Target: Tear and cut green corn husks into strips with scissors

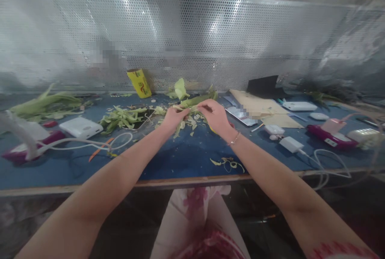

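Observation:
My left hand (pixel 176 117) and my right hand (pixel 213 114) are close together over the middle of the blue table. Both are closed with fingertips pinching a thin pale-green plant strip (pixel 193 109) stretched between them. Its exact kind is hard to make out. Beneath and around the fingers lie torn pale-green scraps (pixel 192 122). Just behind the hands is a longer green leafy piece (pixel 197 99), with an upright pale leaf (pixel 180 89) beside it. To the left sits a heap of cut green strips (pixel 123 118), partly over a dark flat object.
A yellow packet (pixel 139 83) leans against the perforated metal screen (pixel 192 42). Leafy stalks (pixel 45 104), a white device (pixel 80 127) and cables are at left. A phone (pixel 241 115), brown cardboard (pixel 261 104), a white charger (pixel 291 144) and a purple power strip (pixel 331 138) are at right.

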Demonstrator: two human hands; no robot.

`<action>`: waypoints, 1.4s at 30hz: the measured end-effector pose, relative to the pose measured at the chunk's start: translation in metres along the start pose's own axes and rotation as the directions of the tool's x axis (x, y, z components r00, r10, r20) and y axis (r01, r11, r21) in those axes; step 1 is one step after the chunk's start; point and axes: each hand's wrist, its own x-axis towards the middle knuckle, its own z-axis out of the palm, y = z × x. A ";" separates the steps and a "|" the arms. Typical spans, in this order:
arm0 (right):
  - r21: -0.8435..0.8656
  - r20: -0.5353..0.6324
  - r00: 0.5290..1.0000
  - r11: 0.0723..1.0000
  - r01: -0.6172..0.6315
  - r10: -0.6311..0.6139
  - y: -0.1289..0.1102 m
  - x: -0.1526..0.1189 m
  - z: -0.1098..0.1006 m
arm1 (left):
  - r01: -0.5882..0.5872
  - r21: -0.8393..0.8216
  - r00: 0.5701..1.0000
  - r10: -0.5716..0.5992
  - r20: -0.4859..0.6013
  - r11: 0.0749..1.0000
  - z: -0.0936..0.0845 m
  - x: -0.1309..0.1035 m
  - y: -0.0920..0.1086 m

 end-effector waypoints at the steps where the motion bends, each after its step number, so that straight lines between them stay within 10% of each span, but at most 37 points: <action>1: -0.028 0.029 0.999 0.999 0.018 -0.018 0.000 -0.001 0.002 | -0.017 -0.004 1.000 0.017 0.005 1.000 0.001 -0.001 0.001; 10: -0.168 0.148 0.956 0.946 0.278 -0.254 0.004 0.000 0.002 | -0.040 -0.035 0.993 0.043 0.106 0.999 0.006 -0.010 0.001; 20: 0.054 0.048 0.989 0.989 -0.139 0.137 0.013 0.001 0.010 | 0.177 -0.306 0.955 -0.088 0.283 0.935 0.009 -0.012 0.000; 29: 0.149 0.071 0.962 0.951 -0.270 0.262 0.013 0.000 0.013 | 0.124 -0.114 0.982 -0.105 0.160 0.986 0.014 -0.013 -0.001; 38: 0.573 0.468 0.760 0.500 -0.650 0.451 0.014 0.002 0.001 | 0.076 -0.095 0.971 -0.052 0.233 0.993 0.011 -0.013 -0.002; 42: 0.571 0.508 0.719 0.439 -0.694 0.475 0.015 0.003 -0.003 | 0.041 -0.106 0.966 -0.012 0.258 0.993 0.008 -0.010 -0.006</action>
